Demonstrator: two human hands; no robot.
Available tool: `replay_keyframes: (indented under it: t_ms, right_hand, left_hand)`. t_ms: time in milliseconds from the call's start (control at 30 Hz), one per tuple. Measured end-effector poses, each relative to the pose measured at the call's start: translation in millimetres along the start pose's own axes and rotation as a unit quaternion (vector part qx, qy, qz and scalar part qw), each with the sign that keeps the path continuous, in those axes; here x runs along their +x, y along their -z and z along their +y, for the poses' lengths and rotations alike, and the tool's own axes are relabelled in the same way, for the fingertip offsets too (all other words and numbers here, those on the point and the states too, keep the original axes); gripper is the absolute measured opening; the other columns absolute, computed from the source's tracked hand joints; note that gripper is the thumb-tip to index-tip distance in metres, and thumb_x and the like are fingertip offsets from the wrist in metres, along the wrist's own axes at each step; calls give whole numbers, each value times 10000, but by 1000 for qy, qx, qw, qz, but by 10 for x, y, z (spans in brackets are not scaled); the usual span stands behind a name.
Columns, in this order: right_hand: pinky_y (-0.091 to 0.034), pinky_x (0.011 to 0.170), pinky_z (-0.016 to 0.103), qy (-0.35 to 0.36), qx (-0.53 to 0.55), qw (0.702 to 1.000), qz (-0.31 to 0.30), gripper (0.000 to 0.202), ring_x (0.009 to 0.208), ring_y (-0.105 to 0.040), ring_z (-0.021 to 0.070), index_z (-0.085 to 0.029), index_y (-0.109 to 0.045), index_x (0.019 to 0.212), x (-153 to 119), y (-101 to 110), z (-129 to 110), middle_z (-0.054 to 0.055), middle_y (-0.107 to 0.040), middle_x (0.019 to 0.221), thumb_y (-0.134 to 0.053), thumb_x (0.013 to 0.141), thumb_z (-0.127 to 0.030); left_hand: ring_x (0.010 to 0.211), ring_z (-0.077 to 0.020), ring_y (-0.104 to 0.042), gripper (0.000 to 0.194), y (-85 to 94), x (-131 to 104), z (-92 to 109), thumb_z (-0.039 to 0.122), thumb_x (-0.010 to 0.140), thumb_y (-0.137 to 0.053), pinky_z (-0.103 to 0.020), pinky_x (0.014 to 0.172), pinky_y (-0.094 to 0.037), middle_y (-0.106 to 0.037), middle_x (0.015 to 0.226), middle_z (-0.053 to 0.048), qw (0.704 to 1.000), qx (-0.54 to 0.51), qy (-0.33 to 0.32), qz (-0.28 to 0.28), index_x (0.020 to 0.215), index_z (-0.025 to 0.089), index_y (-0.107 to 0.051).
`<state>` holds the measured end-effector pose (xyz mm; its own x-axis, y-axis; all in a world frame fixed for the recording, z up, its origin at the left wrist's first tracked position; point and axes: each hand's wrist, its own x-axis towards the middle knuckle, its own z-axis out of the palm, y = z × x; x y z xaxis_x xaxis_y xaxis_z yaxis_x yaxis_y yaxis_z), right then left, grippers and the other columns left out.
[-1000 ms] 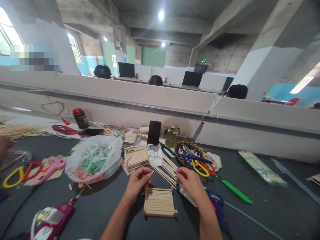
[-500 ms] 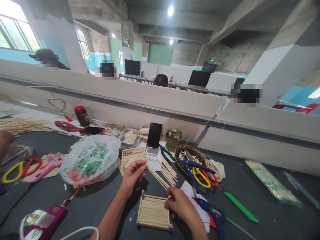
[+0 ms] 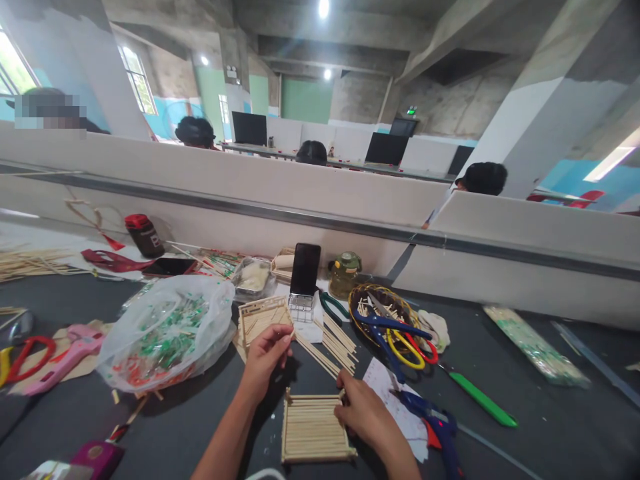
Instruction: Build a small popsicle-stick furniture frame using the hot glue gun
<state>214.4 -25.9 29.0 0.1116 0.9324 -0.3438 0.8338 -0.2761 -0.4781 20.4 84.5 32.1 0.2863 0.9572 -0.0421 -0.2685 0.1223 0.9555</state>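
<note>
My left hand (image 3: 269, 352) is raised over the table, thumb and fingertips pinched together; anything between them is too small to make out. It is just in front of an open tray-like frame of wooden sticks (image 3: 260, 319). On the dark table below lies a flat panel of parallel wooden sticks (image 3: 315, 430) with a raised edging. My right hand (image 3: 361, 408) has its fingers curled around that panel's right edge, partly hiding it. Loose wooden sticks (image 3: 335, 343) fan out between the two hands. A blue glue gun (image 3: 433, 417) lies right of my right hand on a marked white paper (image 3: 383, 393).
A plastic bag of wrappers (image 3: 170, 333) sits left, with pink scissors or pliers (image 3: 75, 347) beyond. A phone on a stand (image 3: 305, 270), a green bottle (image 3: 345, 273) and a basket (image 3: 370, 307) stand behind. A green-handled tool (image 3: 483, 400) lies right. A white partition (image 3: 250, 177) closes the back.
The panel has turned slightly and shifted a little right, with my right hand still at its edge. My left hand keeps its pinch. The view has swung right; another person's hand at far left is gone.
</note>
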Motion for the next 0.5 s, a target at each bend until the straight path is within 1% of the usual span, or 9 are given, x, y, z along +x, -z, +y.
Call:
replay_keyframes:
  t_ms: [100, 233, 333, 500]
  right_hand:
    - [-301, 611, 225, 6, -24, 1000, 9, 348, 782, -588, 165, -198, -490, 997, -12, -15, -11, 26, -638, 842, -458, 671, -80]
    - [-286, 630, 232, 9, -52, 998, 43, 326, 817, -597, 166, -204, -468, 1002, 5, 68, -49, 32, -649, 854, -440, 715, -52]
    - [-275, 624, 235, -18, -74, 994, 74, 302, 829, -603, 166, -203, -453, 1030, 81, 172, -59, 37, -653, 850, -438, 764, -60]
    - [-296, 613, 242, -76, -92, 986, 117, 231, 833, -624, 183, -200, -455, 1047, 269, 299, -26, 58, -661, 898, -459, 827, -131]
  left_hand:
    - [515, -86, -509, 312, -3, 2, 4, 371, 701, -715, -171, 433, -368, -593, 672, 2, 1000, 1, 4, 8, 910, 151, -643]
    - [504, -77, -498, 295, -3, -10, 24, 367, 708, -707, -170, 434, -377, -589, 650, 12, 1000, -1, -4, 4, 907, 157, -649]
    - [516, -77, -502, 288, -4, -20, 52, 360, 706, -710, -168, 437, -386, -579, 643, 18, 1000, -9, -10, 8, 904, 160, -650]
    - [537, -87, -512, 281, -18, -31, 68, 353, 709, -710, -174, 446, -396, -583, 650, 17, 1000, -1, -18, 11, 908, 164, -649]
